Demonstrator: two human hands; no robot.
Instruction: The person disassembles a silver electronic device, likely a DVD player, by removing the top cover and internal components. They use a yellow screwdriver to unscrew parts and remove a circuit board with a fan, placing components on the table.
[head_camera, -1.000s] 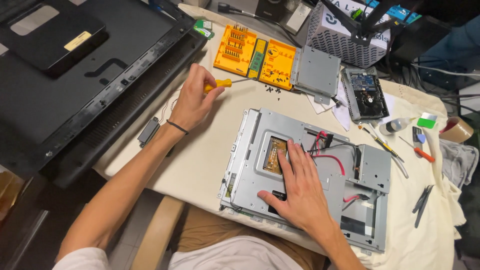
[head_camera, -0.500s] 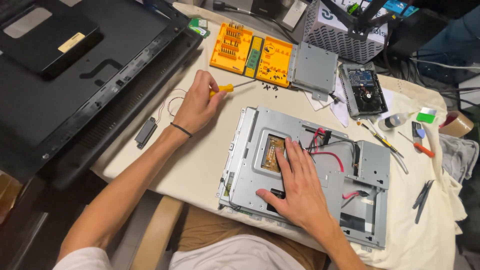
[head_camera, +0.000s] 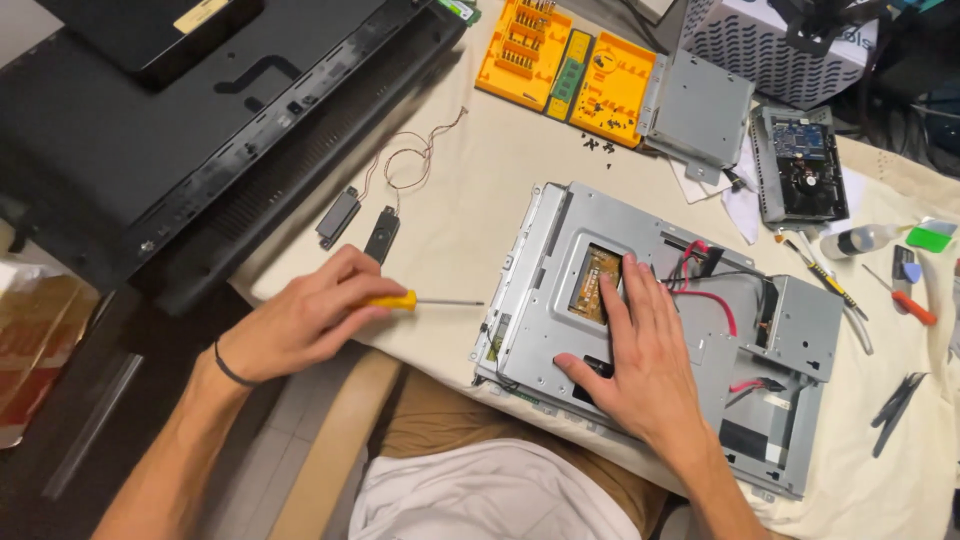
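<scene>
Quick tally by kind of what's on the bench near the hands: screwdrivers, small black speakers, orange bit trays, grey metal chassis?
Screwdrivers: 3 - yellow-handled screwdriver in left hand, striped one, red-handled one
Small black speakers: 2
Orange bit trays: 2
Grey metal chassis: 1, under right hand
Total: 8

A cream cloth (head_camera: 470, 190) covers the table. Left of it sits a black stand (head_camera: 150, 170). Grey floor (head_camera: 290, 440) shows below the cloth.

Left hand (head_camera: 305, 320) fisted (grip closed); right hand (head_camera: 640, 360) flat.
</scene>
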